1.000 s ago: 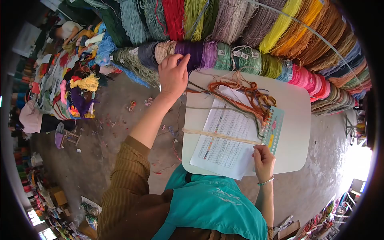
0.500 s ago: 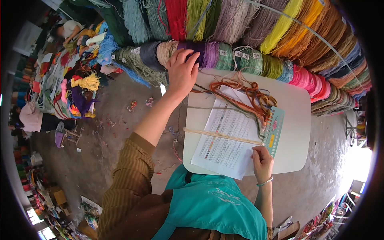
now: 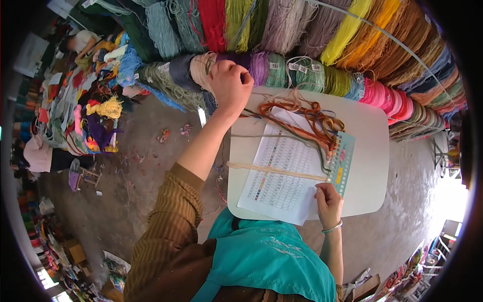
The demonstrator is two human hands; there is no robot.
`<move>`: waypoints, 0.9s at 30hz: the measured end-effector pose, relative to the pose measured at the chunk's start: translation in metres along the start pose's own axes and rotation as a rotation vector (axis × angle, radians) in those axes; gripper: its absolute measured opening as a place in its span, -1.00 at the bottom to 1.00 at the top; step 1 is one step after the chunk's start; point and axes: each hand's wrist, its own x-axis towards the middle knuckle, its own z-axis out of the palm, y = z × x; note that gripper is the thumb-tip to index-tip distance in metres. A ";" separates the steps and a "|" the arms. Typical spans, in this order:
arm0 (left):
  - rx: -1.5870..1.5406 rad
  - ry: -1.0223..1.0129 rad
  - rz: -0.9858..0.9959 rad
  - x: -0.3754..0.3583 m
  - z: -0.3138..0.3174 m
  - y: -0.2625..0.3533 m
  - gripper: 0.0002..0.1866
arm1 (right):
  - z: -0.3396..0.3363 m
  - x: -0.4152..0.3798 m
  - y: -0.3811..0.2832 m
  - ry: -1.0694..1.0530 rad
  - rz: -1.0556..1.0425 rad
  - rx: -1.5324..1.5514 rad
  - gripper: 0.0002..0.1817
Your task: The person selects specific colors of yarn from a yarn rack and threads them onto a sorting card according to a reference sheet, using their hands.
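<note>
My left hand [image 3: 231,90] is raised at the row of thread skeins, its fingers curled together in front of the beige skein [image 3: 200,70] and the dark purple skein [image 3: 238,60]. Whatever its fingertips pinch is hidden. My right hand [image 3: 329,205] is closed at the lower end of a teal punched card [image 3: 344,160], covering its corner. Orange, brown and green threads [image 3: 314,121] are looped through the card's holes. A beige thread bundle [image 3: 274,171] runs leftward from the card across a printed chart sheet [image 3: 276,194].
The sheet and card lie on a pale board [image 3: 370,176] before me. Long hanging skeins [image 3: 282,25] of many colours fill the rack above. At left, a table heaped with yarn [image 3: 95,95] stands beside a small stool [image 3: 88,176]; other people are near it. Thread scraps lie on the floor.
My left hand has curled its fingers, which were spread over the beige and purple skeins, and its wrist has shifted slightly right. My right hand stays at the card.
</note>
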 end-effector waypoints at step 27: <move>-1.181 -0.381 -0.502 -0.027 -0.080 0.025 -0.95 | 0.120 0.182 -0.144 -0.153 -0.576 0.121 -0.77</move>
